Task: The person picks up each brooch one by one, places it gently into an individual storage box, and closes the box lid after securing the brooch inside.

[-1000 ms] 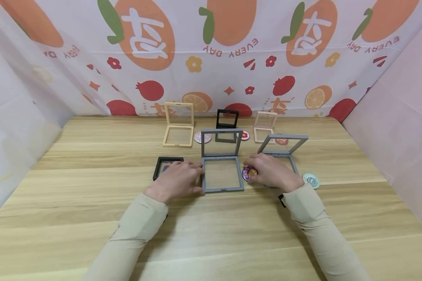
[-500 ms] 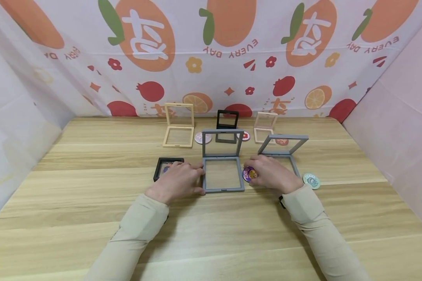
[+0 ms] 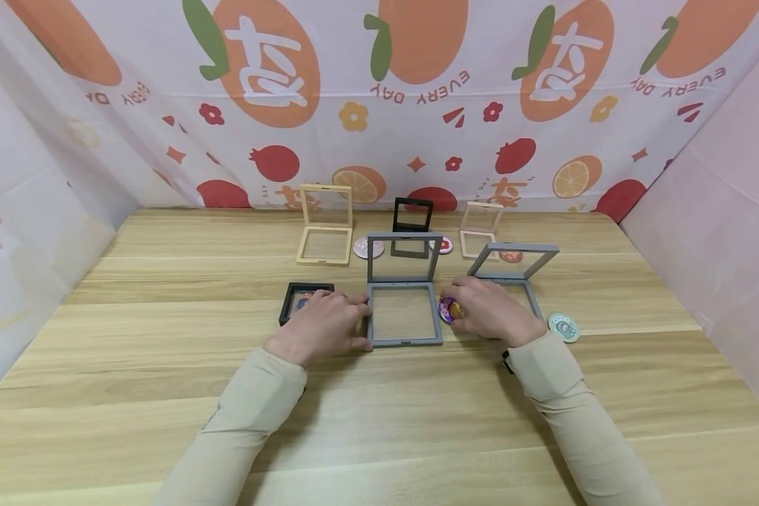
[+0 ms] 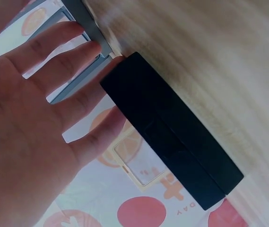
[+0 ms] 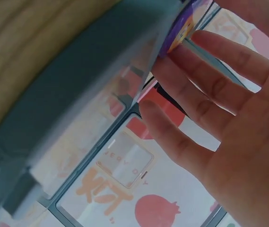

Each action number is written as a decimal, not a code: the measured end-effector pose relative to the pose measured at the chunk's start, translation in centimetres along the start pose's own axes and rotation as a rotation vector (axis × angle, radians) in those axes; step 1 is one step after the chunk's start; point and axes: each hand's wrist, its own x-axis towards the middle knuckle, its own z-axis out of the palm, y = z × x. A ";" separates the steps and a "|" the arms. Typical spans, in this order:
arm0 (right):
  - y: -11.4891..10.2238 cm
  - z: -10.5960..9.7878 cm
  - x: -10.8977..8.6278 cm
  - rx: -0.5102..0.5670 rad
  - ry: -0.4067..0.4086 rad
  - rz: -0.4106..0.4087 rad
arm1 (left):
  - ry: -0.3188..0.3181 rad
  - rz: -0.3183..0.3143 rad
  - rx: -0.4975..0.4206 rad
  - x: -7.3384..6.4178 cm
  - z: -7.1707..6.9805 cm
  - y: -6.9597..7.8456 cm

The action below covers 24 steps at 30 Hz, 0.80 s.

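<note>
An opened grey display frame (image 3: 405, 344) lies in the middle of the table, its lid raised. My left hand (image 3: 322, 323) rests at its left edge, with fingertips touching the grey rim (image 4: 89, 28) in the left wrist view. Between this frame and a second opened grey frame (image 3: 531, 299) on the right is a round purple badge (image 3: 445, 310) with a cartoon figure. My right hand (image 3: 490, 309) holds the badge's edge between thumb and fingers, partly covering both it and the second frame. In the right wrist view, the fingers touch the purple badge (image 5: 179, 30).
A black frame (image 3: 284, 302) holding a picture lies left of my left hand. Behind stand opened yellow (image 3: 325, 261), black (image 3: 412, 228) and pale pink (image 3: 481, 230) frames. A lilac badge (image 3: 368, 247), a red-flower badge (image 3: 444, 244), an orange-red badge (image 3: 511, 256) and a mint badge (image 3: 564, 327) lie about.
The head view has shifted slightly, so the whole scene sits a little further right. Both hands, the frames and the purple badge keep nearly the same places relative to each other.
</note>
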 end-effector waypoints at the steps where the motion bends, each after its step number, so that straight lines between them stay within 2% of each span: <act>1: 0.0 -0.1 0.0 0.001 0.006 0.000 | 0.001 0.002 0.001 0.0 0.0 0.0; 24: -0.4 -0.6 0.2 0.051 0.028 -0.005 | -0.006 -0.010 -0.013 0.1 0.1 0.0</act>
